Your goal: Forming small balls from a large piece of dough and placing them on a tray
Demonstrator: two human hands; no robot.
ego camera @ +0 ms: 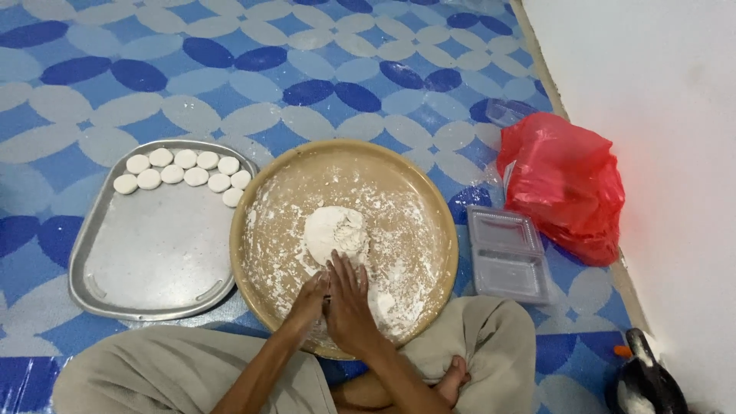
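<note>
We are pressing our right hand flat over our left hand inside the round tan floured tray, with something perhaps between the palms, but we cannot tell any grip. The white dough lump is lying just beyond our fingertips, and small white dough discs are sitting on the grey metal tray to the left.

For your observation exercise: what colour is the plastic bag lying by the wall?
Red, seen in the head view: the plastic bag right of the round tray.
</note>
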